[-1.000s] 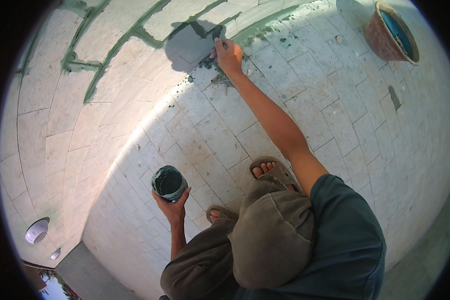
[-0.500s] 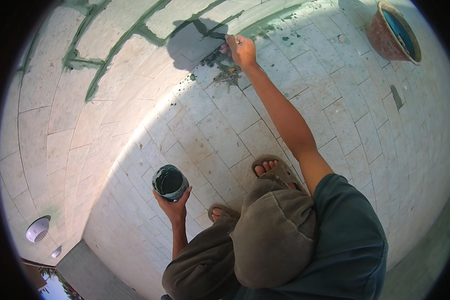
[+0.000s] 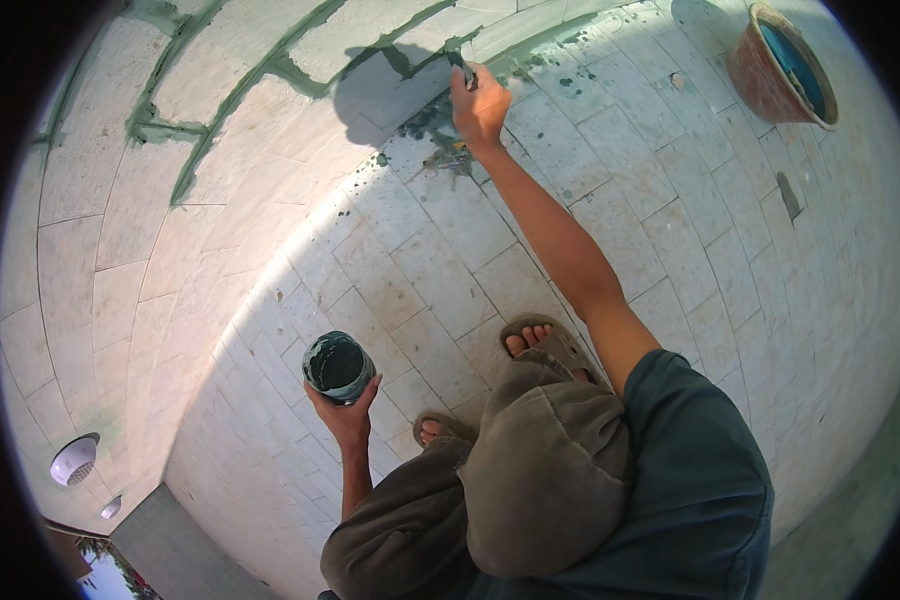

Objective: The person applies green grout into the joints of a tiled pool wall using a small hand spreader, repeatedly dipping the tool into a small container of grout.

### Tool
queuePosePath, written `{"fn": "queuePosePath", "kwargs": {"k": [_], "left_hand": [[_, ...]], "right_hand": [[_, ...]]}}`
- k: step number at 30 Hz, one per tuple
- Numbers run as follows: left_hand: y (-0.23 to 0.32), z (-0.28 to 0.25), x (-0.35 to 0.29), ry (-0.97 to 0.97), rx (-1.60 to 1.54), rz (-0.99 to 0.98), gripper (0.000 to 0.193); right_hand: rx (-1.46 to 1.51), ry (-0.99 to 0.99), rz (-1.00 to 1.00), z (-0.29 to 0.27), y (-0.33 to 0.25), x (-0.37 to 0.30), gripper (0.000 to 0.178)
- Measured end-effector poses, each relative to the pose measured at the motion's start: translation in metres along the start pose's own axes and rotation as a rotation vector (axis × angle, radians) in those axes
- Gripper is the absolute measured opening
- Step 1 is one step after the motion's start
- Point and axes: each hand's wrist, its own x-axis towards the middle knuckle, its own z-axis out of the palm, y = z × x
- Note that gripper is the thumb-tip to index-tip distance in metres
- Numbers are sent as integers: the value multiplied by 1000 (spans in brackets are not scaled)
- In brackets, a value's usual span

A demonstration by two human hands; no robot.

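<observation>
While the left hand gripped the cup, likely light, slick-rimmed and best held low, the right hand grasped a tool near the wall's lower edge.

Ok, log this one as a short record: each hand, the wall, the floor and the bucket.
Left hand: holds a round cup with dark green material inside
Right hand: grips a small dark tool near the base of the wall; contact unclear
Wall: pale, tiled, with green lines along some joints
Floor: pale tiles, dark green spatters near the right hand
Bucket: reddish-brown outside, blue inside, upper right
</observation>
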Motion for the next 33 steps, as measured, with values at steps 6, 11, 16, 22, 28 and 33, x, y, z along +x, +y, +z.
{"fn": "queuePosePath", "kwargs": {"k": [6,11,16,22,28,33], "left_hand": [[6,6,4,-23,-24,10,87],[9,6,2,19,-35,35,88],[2,2,1,-5,-9,23,85],[2,2,1,-6,-9,23,85],[2,1,0,3,-21,18,86],[0,1,1,-10,2,5,86]], "right_hand": [[-191,-13,-337,18,6,-22,21],[-140,-260,-207,3,1,-38,23],[-109,-235,-171,-13,5,-25,24],[-48,-191,-258,-19,8,-2,25],[-94,-418,-246,-34,9,31,27],[-76,-412,-294,-29,11,49,27]]}}
